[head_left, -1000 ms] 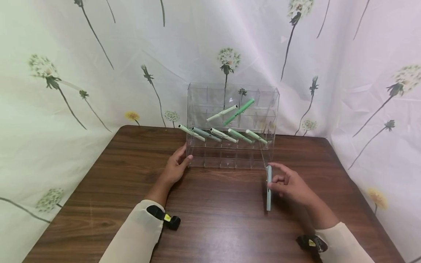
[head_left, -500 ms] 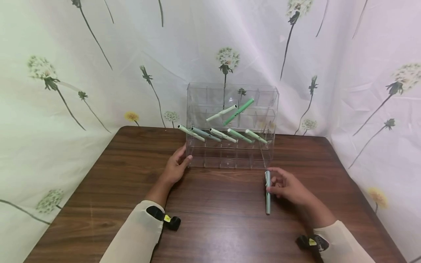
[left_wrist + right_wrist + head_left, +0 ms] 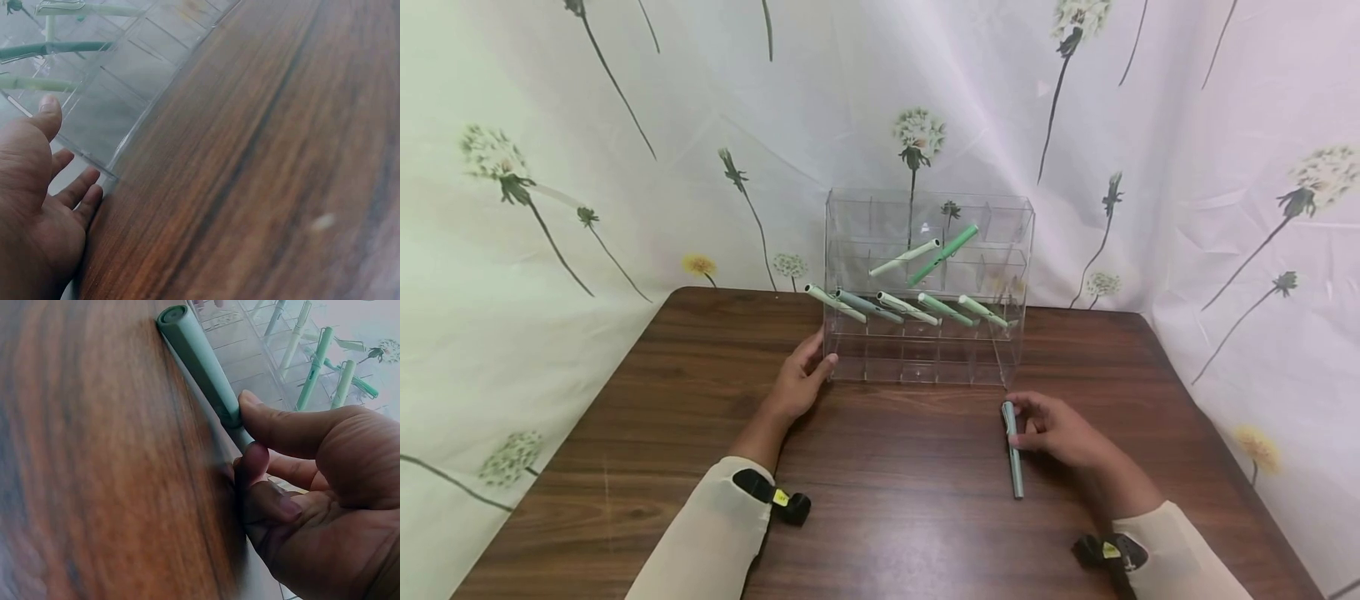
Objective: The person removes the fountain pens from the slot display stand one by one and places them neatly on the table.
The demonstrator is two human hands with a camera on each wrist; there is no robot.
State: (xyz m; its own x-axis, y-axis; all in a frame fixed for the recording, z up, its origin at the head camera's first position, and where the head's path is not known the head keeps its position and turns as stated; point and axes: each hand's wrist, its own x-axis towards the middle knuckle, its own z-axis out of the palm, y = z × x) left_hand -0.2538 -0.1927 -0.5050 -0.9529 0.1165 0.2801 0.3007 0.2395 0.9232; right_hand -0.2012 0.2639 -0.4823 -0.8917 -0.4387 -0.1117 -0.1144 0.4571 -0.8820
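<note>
Grey-blue pen (image 3: pixel 1013 458) in play, out in front of the rack's right-hand corner! Biggest first: the brown wooden table (image 3: pixel 895 475) carries a clear compartmented rack (image 3: pixel 921 372), five pens (image 3: pixel 910 309) slanting along one row, two more crossing above. Left hand (image 3: pixel 797 387) at the rack's lower left corner, fingers loosely spread, thumb to the front; how firmly it presses, I can't tell. Right hand (image 3: pixel 1060 429) has the pen pinched between thumb and fingers near the middle.

Handling? Looks light, stiff, perhaps a touch slippery; mid-barrel is the sensible hold, off the clip (image 3: pixel 1004 415). Whether it touches the wood isn't clear. Against a second ago, pen and right hand sit nearer the person, the pen tilting more; the left hand hasn't budged.
</note>
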